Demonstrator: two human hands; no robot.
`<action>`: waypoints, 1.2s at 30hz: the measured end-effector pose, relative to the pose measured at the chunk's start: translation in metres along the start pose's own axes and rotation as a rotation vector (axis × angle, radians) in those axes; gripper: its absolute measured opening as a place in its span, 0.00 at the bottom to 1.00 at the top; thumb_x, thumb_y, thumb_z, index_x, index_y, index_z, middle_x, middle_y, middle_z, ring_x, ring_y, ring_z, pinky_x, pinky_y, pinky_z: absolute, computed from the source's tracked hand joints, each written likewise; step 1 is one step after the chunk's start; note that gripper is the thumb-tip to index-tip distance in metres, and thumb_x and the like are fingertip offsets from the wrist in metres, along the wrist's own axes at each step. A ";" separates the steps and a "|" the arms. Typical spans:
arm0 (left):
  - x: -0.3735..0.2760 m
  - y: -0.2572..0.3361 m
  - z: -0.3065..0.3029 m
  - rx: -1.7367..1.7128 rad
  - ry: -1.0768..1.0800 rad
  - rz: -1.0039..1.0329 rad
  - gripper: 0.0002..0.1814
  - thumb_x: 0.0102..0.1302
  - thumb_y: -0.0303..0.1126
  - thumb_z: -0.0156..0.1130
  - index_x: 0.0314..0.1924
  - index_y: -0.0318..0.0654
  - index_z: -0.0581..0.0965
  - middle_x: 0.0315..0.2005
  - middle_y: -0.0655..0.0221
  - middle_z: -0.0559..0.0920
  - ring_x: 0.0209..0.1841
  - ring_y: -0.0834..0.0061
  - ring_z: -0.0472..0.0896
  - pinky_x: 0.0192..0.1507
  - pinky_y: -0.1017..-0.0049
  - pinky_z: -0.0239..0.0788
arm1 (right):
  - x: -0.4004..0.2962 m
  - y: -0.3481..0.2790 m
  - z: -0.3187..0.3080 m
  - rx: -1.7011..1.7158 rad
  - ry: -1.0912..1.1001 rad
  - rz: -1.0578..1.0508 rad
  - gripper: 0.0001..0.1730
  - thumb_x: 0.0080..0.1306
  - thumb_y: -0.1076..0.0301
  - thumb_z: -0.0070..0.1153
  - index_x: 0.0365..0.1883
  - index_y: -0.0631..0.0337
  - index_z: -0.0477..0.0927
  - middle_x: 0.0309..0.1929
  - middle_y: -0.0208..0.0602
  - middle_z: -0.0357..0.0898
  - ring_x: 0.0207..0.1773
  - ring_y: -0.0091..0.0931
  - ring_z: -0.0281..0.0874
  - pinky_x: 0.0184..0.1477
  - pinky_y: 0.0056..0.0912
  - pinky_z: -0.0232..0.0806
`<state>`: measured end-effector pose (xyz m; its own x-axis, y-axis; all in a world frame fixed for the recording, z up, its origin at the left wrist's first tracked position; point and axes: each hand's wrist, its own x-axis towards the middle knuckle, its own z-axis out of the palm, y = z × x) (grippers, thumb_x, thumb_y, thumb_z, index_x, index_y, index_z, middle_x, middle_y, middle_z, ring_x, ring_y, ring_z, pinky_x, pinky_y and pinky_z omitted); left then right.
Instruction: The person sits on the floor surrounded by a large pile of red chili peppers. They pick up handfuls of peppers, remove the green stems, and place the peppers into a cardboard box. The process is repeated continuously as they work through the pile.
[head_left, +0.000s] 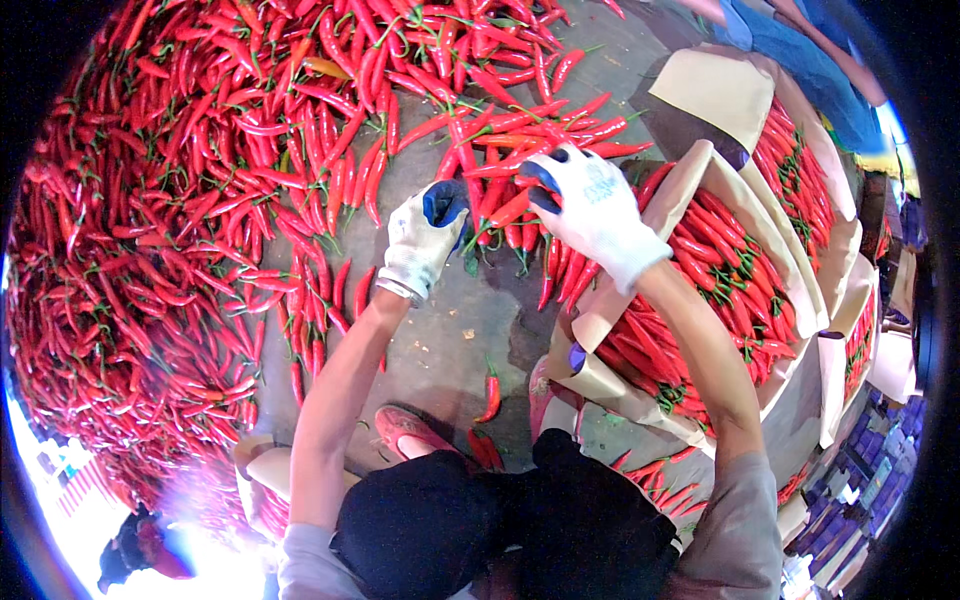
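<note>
My left hand (424, 232), in a white knitted glove with blue-coated fingers, is curled beside a small heap of red chili peppers (491, 191). Whether anything sits inside its curled fingers is hidden. From the right, my right hand (589, 206), gloved the same way, reaches over that heap. Its thumb and fingers bend around a red chili pepper, mostly covered by the glove. Green stems point several ways in the heap. Close below my right forearm stands an open paper-lined box (600, 375) filled with chilies in layers.
A huge pile of red chilies (150, 225) covers the floor (442, 337) at left. More filled boxes (795, 180) stand at right, one with a raised cardboard flap (712, 94). A loose chili (491, 394) lies near my pink shoes (412, 431). Another person's blue clothing (787, 60) shows upper right.
</note>
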<state>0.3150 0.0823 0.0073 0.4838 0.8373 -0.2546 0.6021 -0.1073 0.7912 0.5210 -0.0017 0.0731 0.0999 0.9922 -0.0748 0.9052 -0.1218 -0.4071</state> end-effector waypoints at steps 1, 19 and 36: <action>0.000 0.001 -0.002 -0.113 -0.017 -0.100 0.15 0.58 0.29 0.67 0.46 0.37 0.81 0.37 0.63 0.86 0.37 0.76 0.84 0.42 0.74 0.74 | 0.012 -0.003 0.013 -0.109 -0.010 0.019 0.22 0.58 0.58 0.60 0.51 0.51 0.76 0.45 0.45 0.75 0.49 0.43 0.74 0.51 0.47 0.68; 0.009 -0.040 -0.010 -0.317 0.113 0.042 0.17 0.60 0.26 0.67 0.50 0.35 0.79 0.38 0.71 0.85 0.38 0.86 0.80 0.42 0.81 0.73 | -0.120 -0.008 -0.056 1.297 0.329 0.605 0.25 0.69 0.54 0.53 0.59 0.60 0.71 0.43 0.30 0.77 0.43 0.24 0.78 0.44 0.28 0.72; 0.075 -0.008 0.020 0.287 0.170 0.107 0.38 0.55 0.49 0.67 0.64 0.45 0.66 0.49 0.55 0.79 0.49 0.54 0.79 0.51 0.58 0.72 | -0.143 -0.011 -0.085 0.430 -0.220 0.621 0.12 0.60 0.73 0.59 0.43 0.64 0.80 0.36 0.37 0.81 0.38 0.25 0.78 0.45 0.28 0.70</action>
<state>0.3592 0.1351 -0.0296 0.4553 0.8881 -0.0635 0.7198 -0.3252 0.6133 0.5321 -0.1400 0.1652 0.4109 0.7163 -0.5640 0.4668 -0.6967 -0.5448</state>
